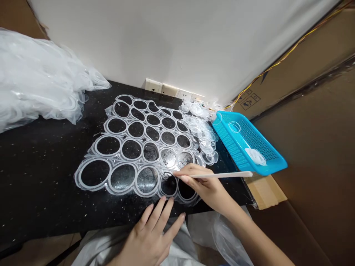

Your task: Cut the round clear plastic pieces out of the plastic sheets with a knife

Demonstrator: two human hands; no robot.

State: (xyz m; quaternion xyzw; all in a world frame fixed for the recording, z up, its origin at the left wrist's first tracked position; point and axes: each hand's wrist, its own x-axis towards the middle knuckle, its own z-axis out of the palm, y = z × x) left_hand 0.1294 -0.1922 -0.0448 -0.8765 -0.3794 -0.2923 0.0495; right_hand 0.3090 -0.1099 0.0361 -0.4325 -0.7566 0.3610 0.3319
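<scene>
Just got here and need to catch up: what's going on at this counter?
One person is working at a black speckled counter. Their right hand holds a flat pale stick over a clear plastic sheet with circular cut-outs, and their left hand rests at the counter's edge. Loose clear rings lie heaped alongside, with some in a blue plastic basket.

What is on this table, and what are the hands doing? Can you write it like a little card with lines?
Right hand: holds a thin pale stick by the sheet
Left hand: open, fingertips at the table's edge
Sheet: clear plastic sheet with many round rings, lying flat
Table: black speckled top
Beside the sheet: loose clear rings
Basket: blue plastic basket with clear rings in it
Far left: heap of clear plastic
</scene>
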